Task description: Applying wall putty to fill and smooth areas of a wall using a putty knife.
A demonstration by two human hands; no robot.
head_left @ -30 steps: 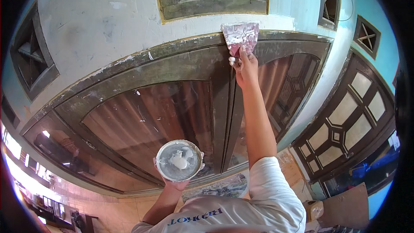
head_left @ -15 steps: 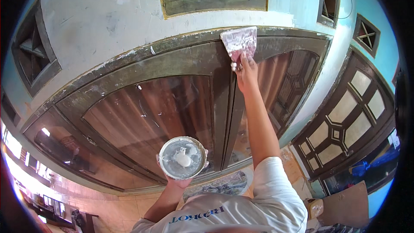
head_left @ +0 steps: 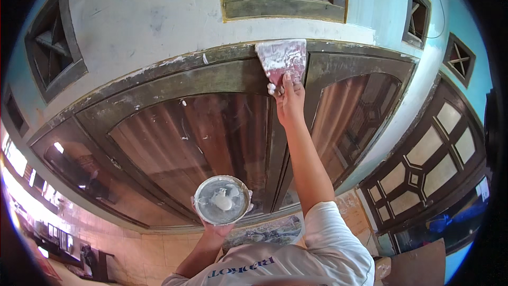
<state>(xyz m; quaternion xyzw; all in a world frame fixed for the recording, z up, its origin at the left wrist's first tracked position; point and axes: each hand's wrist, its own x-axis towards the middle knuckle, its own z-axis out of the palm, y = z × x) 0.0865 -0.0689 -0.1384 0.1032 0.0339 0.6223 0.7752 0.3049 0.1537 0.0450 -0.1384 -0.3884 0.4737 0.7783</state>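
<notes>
My right hand grips a pink putty spreader smeared with white paste, raised against the top edge of the dark wooden door frame, near where the two arched glass leaves meet. My fingertips on it carry white paste. Low in the centre, my left hand is wrapped round a round tub from below, with a lump of white paste inside. Curtains show behind the glass.
Ventilation openings with crossed bars sit in the patchy white and turquoise wall. A panelled door stands at the right, a brown board below it. Furniture is at the lower left on a tiled floor.
My right hand and the spreader have moved left and slightly down along the frame. The tub has shifted slightly. The surroundings sit a little further right in the picture.
</notes>
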